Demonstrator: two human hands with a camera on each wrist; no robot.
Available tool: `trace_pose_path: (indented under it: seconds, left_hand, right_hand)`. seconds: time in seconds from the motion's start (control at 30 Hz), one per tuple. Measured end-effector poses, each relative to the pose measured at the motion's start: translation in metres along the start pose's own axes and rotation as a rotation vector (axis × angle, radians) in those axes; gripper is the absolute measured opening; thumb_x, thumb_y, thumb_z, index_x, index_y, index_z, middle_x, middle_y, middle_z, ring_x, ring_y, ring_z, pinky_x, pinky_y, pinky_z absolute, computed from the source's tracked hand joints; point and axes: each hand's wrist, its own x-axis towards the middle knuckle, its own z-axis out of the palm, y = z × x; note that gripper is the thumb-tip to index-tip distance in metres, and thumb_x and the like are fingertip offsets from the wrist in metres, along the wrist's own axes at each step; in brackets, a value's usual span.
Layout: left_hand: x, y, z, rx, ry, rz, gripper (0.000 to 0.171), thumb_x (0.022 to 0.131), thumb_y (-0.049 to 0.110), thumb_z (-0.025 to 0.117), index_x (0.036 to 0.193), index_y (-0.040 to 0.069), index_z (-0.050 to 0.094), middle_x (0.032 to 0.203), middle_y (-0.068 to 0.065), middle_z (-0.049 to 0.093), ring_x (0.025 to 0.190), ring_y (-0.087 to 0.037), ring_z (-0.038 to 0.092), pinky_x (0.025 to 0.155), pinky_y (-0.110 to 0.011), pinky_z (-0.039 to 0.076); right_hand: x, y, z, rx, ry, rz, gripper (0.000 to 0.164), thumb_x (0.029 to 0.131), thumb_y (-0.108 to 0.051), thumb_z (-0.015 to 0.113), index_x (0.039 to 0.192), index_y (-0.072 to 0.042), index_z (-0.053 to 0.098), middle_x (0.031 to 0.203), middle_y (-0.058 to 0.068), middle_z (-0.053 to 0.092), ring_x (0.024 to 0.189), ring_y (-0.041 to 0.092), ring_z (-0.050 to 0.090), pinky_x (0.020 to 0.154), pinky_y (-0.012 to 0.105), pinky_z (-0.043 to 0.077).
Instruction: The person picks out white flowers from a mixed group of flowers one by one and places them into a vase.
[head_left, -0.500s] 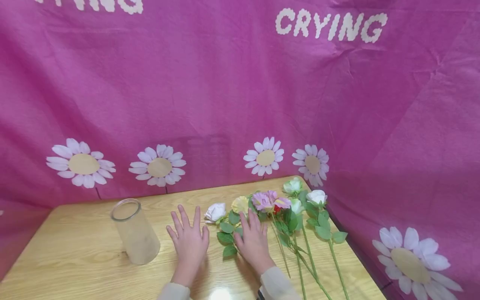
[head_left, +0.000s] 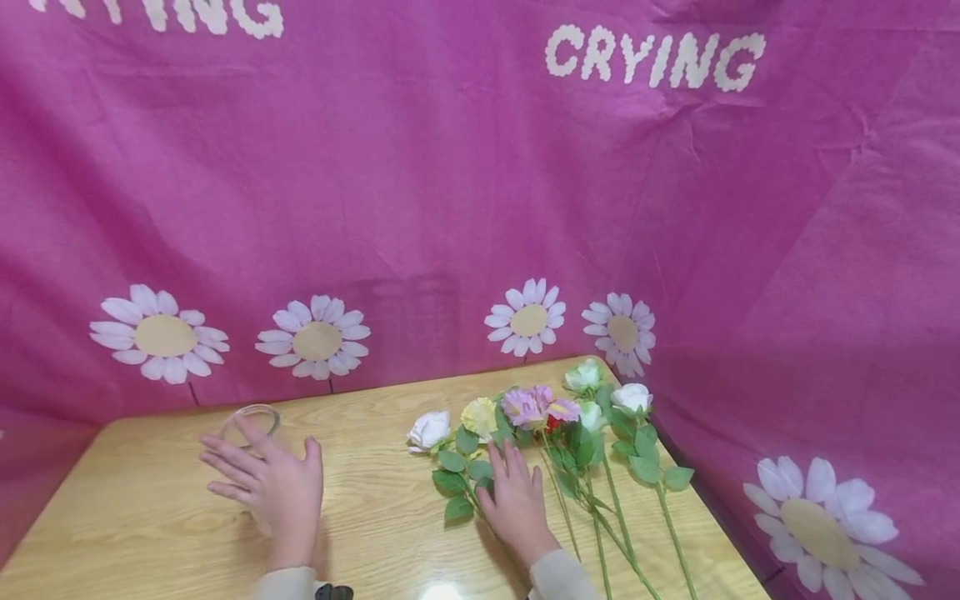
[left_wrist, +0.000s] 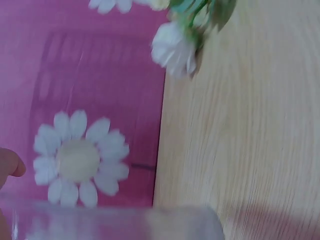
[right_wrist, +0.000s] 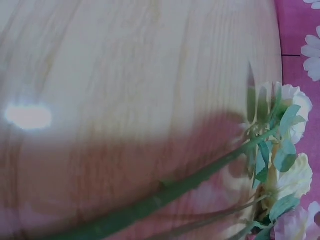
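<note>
My left hand (head_left: 276,492) is spread with straight fingers over a clear glass vase (head_left: 274,416), hiding most of its body in the head view. In the left wrist view the vase (left_wrist: 175,225) runs along the bottom edge, and a fingertip (left_wrist: 11,164) shows at the left. My right hand (head_left: 516,508) lies with relaxed fingers over the stems of the artificial flowers, its fingertips just below a yellow flower (head_left: 480,415). Left of that is a white rose (head_left: 430,431). A green stem (right_wrist: 165,195) crosses the right wrist view.
Right of the right hand lie purple flowers (head_left: 528,407), a partly hidden red bloom (head_left: 552,422), pale green-white roses (head_left: 583,375) and another white rose (head_left: 632,397), stems toward me. A pink cloth (head_left: 420,167) with printed daisies hangs behind the wooden table (head_left: 375,500).
My left hand has moved left, from beside the white rose to the vase. The right hand has drawn slightly back toward me, and the flowers lie as before.
</note>
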Motion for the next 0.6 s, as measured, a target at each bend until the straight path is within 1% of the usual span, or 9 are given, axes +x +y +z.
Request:
trace_pose_path:
  seconds: [0.07,0.13,0.2,0.27,0.33,0.4,0.47,0.53,0.6]
  left_hand:
    - [0.005,-0.007,-0.003,-0.032,0.036,-0.058,0.097,0.077,0.026,0.063,0.142,0.007,-0.006,0.144,-0.025,-0.016,0.130,-0.038,-0.018,0.099,-0.057,-0.013]
    - [0.009,-0.012,-0.005,-0.086,0.074,-0.105,0.099,0.076,0.026,0.066,0.141,0.004,-0.005,0.144,-0.024,-0.013,0.131,-0.036,-0.017,0.100,-0.055,-0.013]
    - [0.013,-0.016,-0.007,-0.146,0.089,-0.144,0.101,0.075,0.026,0.068,0.140,0.003,-0.005,0.145,-0.022,-0.012,0.132,-0.035,-0.014,0.101,-0.055,-0.010]
    - [0.016,-0.018,-0.008,-0.215,0.081,-0.181,0.104,0.074,0.026,0.071,0.140,0.002,-0.006,0.146,-0.021,-0.009,0.133,-0.033,-0.010,0.102,-0.057,-0.005]
    - [0.018,-0.019,-0.009,-0.288,0.062,-0.225,0.108,0.072,0.027,0.073,0.140,0.002,-0.007,0.146,-0.020,-0.007,0.133,-0.035,-0.002,0.102,-0.059,0.003]
    - [0.020,-0.019,-0.010,-0.355,0.038,-0.278,0.111,0.072,0.029,0.074,0.141,0.004,-0.009,0.146,-0.020,-0.003,0.131,-0.039,0.008,0.099,-0.061,0.013]
    - [0.021,-0.019,-0.010,-0.405,0.004,-0.333,0.114,0.072,0.033,0.073,0.141,0.007,-0.013,0.146,-0.021,0.002,0.128,-0.044,0.015,0.096,-0.061,0.021]
    - [0.022,-0.019,-0.011,-0.436,-0.039,-0.379,0.115,0.072,0.039,0.072,0.140,0.011,-0.017,0.146,-0.021,0.005,0.125,-0.047,0.020,0.094,-0.062,0.023]
    - [0.023,-0.019,-0.011,-0.447,-0.072,-0.403,0.116,0.072,0.042,0.071,0.140,0.012,-0.019,0.145,-0.022,0.010,0.122,-0.049,0.024,0.093,-0.062,0.024]
  right_hand:
    - [-0.002,0.000,0.002,-0.002,-0.008,-0.016,0.066,0.080,-0.029,0.063,0.135,-0.005,0.036,0.138,0.022,0.031,0.123,0.039,0.032,0.094,0.063,0.024]
    - [-0.003,0.000,0.004,0.005,-0.020,-0.034,0.066,0.079,-0.028,0.064,0.134,-0.004,0.037,0.137,0.023,0.033,0.122,0.040,0.033,0.092,0.063,0.026]
    - [-0.004,0.001,0.007,0.011,-0.031,-0.057,0.064,0.079,-0.026,0.065,0.133,-0.003,0.038,0.135,0.024,0.034,0.121,0.040,0.035,0.091,0.063,0.029]
    - [-0.006,0.002,0.009,0.007,-0.043,-0.080,0.063,0.078,-0.025,0.065,0.132,-0.002,0.039,0.133,0.026,0.035,0.119,0.040,0.037,0.090,0.060,0.032]
    - [-0.007,0.003,0.012,0.006,-0.051,-0.104,0.063,0.078,-0.023,0.065,0.131,-0.001,0.040,0.131,0.027,0.037,0.117,0.040,0.040,0.089,0.058,0.035]
    - [-0.008,0.003,0.015,0.010,-0.062,-0.117,0.063,0.077,-0.023,0.065,0.130,0.000,0.041,0.130,0.027,0.039,0.115,0.039,0.042,0.088,0.057,0.037]
    - [-0.009,0.003,0.018,0.012,-0.066,-0.123,0.062,0.077,-0.022,0.065,0.130,0.000,0.042,0.129,0.026,0.040,0.115,0.038,0.043,0.087,0.057,0.038]
    - [-0.010,0.003,0.018,0.015,-0.068,-0.127,0.060,0.076,-0.021,0.064,0.128,0.001,0.043,0.128,0.026,0.042,0.114,0.038,0.044,0.085,0.058,0.038]
    - [-0.012,0.003,0.019,0.010,-0.073,-0.130,0.058,0.077,-0.021,0.064,0.127,0.001,0.045,0.127,0.024,0.044,0.113,0.037,0.045,0.084,0.059,0.039]
